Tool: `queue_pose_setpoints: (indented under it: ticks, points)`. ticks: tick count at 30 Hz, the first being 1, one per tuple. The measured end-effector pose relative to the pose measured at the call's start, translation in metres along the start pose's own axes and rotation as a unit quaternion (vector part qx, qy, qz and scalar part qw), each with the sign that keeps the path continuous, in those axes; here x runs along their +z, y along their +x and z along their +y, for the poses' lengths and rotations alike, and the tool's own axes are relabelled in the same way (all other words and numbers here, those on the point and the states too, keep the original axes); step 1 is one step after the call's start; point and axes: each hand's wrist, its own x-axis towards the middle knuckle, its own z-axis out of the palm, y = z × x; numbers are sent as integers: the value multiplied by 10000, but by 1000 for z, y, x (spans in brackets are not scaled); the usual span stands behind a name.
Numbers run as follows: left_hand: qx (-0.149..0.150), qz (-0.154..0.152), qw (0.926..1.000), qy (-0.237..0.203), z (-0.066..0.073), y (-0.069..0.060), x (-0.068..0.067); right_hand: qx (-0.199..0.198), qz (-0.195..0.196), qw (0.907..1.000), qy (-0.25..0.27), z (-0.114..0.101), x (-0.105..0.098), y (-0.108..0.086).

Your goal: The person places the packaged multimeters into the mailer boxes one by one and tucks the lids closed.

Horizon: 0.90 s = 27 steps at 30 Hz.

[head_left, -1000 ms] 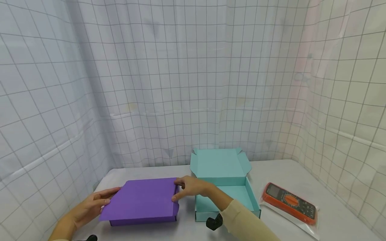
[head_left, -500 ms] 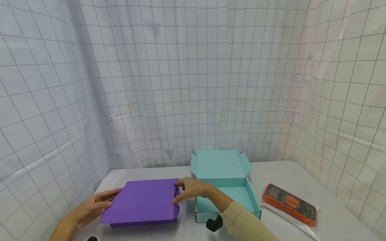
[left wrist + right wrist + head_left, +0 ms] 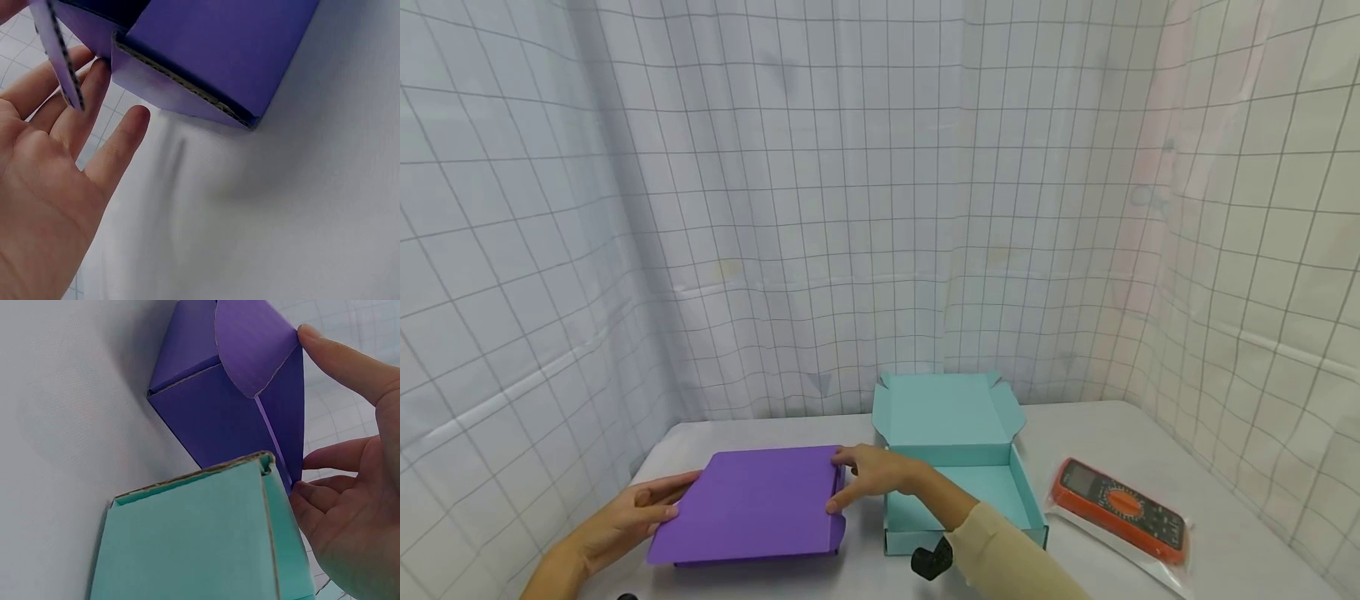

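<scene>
Lid (image 3: 752, 504) of the purple box (image 3: 206, 412), beside the teal box (image 3: 913, 543) on the counter (image 3: 1105, 429), was grasped by the right hand (image 3: 880, 469) and touched by the relaxed left hand (image 3: 625, 521), so I judged it wise to tuck each flap (image 3: 256, 350) gently.

- Table (image 3: 1097, 437): white-surfaced.
- At its 9 o'clock: purple corrugated mailer box (image 3: 752, 504), base down on the surface, lid lowered, front edge not seated.
- Near centre: teal corrugated mailer box (image 3: 904, 543), lid folded back toward 12 o'clock.
- At 3 o'clock: orange-and-black digital multimeter (image 3: 1120, 508) inside clear plastic bag (image 3: 1150, 564), face up, display toward 10 o'clock.
</scene>
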Motion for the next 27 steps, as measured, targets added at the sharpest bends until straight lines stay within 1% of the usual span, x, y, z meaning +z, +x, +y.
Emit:
queue_pose_setpoints:
  ticks: [5, 10, 14, 17, 19, 22, 24, 27]
  points:
    - [-168, 215, 9993, 265, 1, -1, 2, 69, -21, 9999, -99, -2, 2, -1]
    - [-301, 381, 9975, 518, 1, 0, 4, 157, -5, 9992, -354, -4, 3, -1]
    - [-450, 572, 9931, 917, 1, 1, 7, 261, -42, 9976, -639, -7, 5, -1]
    - [-533, 676, 9899, 1128, 1, 1, 10, 317, -43, 9964, -785, -11, 7, -1]
    - [-535, 729, 9885, 1215, 1, 0, 12, 325, -29, 9957, -869, -13, 8, -1]
    - [-513, 850, 9858, 1353, 1, 0, 13, 237, -8, 9934, -1120, -15, 9, 0]
    - [-498, 875, 9844, 1441, 1, 0, 14, 129, -24, 9907, -1357, -16, 10, 1]
    - [-615, 974, 9810, 1558, 1, 0, 15, -58, -107, 9854, -1696, -16, 12, 3]
